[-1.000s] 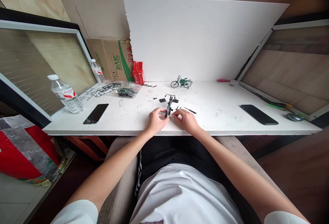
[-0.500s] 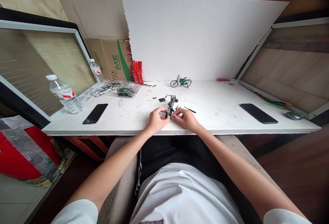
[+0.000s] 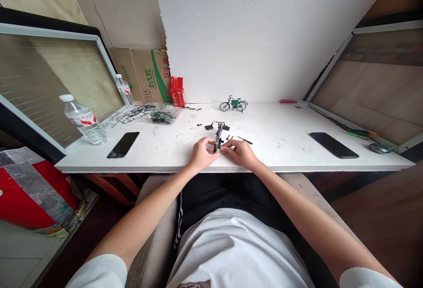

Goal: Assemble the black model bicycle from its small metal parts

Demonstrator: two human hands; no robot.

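A small black model bicycle stands upright near the front edge of the white table, its handlebar pointing away from me. My left hand grips its near end from the left, thumb and fingers closed on it. From the right, the fingertips of my right hand are pinched together against the same end. Whether a small part sits between those fingertips is too small to tell. Black pieces lie beside the handlebar, and a thin black stick rests beyond my right hand.
A green model bicycle stands at the back. To the left are a phone, a bottle, a bag of parts and black part frames. Another phone and a mouse lie right.
The black bicycle has turned slightly between my hands and looks more upright, its handlebar now nearer level. Both hands keep nearly the same place. The view has shifted slightly.
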